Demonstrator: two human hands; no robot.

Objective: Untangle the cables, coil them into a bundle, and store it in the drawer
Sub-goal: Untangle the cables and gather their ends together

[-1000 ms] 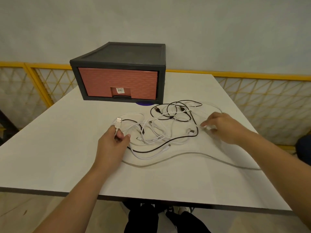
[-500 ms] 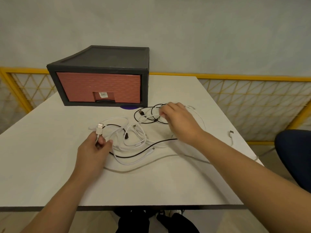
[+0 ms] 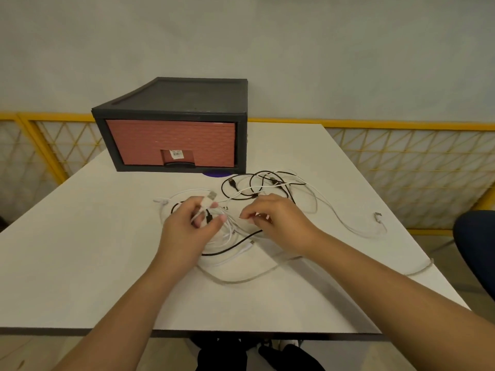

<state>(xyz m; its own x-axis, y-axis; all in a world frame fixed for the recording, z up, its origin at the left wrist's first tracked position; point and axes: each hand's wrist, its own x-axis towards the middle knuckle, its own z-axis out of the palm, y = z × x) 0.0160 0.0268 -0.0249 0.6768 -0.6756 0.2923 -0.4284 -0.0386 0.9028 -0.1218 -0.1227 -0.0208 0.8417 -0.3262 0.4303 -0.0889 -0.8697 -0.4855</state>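
My tangle: white cables [image 3: 235,254] and black cables [image 3: 230,246]. At eleven o'clock, a dark grey box [image 3: 187,97] with a brick-red, weave-patterned drawer [image 3: 171,140]; a yellow lattice fence [image 3: 401,156] beyond.

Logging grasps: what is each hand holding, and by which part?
The left hand grips a white cable just behind its USB plug. The right hand seems to pinch a strand of the tangle; which one is hidden.

The single head-worn camera looks forward and down from close above the near edge of the tabletop [image 3: 80,263], facing the far wall [image 3: 267,36] and yellow railing [image 3: 401,127].
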